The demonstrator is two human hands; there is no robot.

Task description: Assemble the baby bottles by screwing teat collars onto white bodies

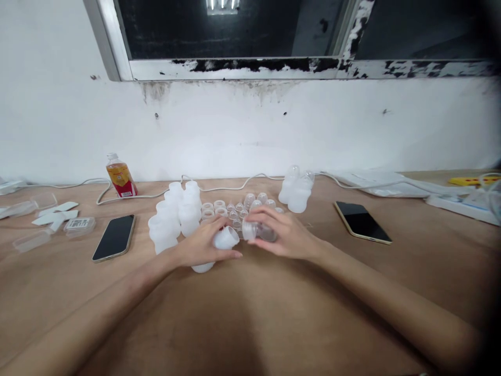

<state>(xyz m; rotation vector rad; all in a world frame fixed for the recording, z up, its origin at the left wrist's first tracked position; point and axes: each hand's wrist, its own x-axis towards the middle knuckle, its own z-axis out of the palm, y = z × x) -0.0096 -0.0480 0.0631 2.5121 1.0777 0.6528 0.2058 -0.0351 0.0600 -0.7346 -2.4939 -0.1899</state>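
Observation:
My left hand (201, 241) is closed around a white translucent baby bottle (225, 238), tilted with its open mouth facing right. My right hand (287, 233) grips a clear bottle top (249, 230) close to that mouth, with a small gap between them. Fingers partly cover the top, so its inner parts are unclear. Left of my hands stand several open white bottles (190, 209). Behind my hands are white collar rings (207, 207), clear teats (234, 214) and clear dome caps (249, 199). Several bottles with domed tops (299, 196) stand at the back right.
Phones lie at left (115, 238) and right (362, 222). A drink bottle (121, 176) stands near the wall, and a white cable (242, 185) runs along the back. Clear plastic boxes (80, 225) sit far left; a plastic bag (376, 183) and power strip (462, 206) are right.

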